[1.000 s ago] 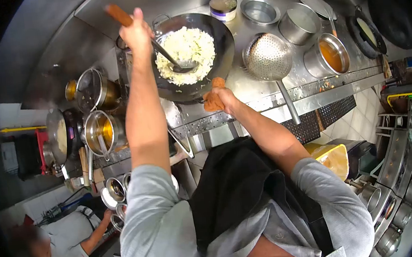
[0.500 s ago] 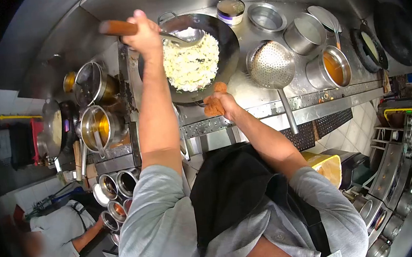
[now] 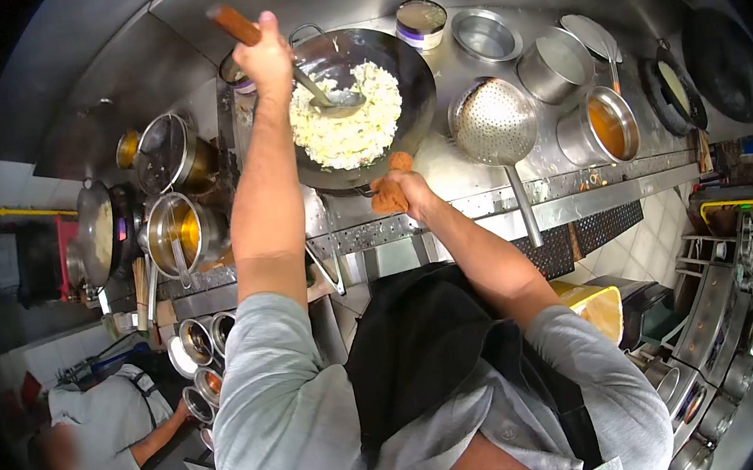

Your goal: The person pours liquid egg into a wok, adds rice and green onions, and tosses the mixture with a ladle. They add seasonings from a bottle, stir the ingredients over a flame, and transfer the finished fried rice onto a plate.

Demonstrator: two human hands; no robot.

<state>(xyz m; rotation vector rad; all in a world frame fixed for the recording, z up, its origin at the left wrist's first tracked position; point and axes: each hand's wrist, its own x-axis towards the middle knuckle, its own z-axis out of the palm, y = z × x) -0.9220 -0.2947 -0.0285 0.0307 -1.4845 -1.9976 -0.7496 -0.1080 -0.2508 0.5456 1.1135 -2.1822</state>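
My left hand (image 3: 265, 64) is closed round the wooden handle of a ladle (image 3: 343, 104). The ladle's metal bowl rests in a heap of pale yellow and white food (image 3: 341, 140) that looks like rice with egg. That food lies in a large dark wok (image 3: 415, 88) on the stove. My right hand (image 3: 411, 194) grips the wok's near side through a folded orange-brown cloth (image 3: 388, 196). The cloth partly hides the near handle, while the far loop handle shows at the top.
Right of the wok lies a perforated strainer (image 3: 494, 122), its handle over the counter edge. Beyond it stand a pot of orange liquid (image 3: 604, 125), another pot (image 3: 556, 64) and a metal bowl (image 3: 486, 36). At lower left, a person (image 3: 111, 419) reaches towards several small containers.
The ladle bowl has moved from the food's far edge down into its middle. My left forearm has swung slightly left. My right hand stays at the wok.
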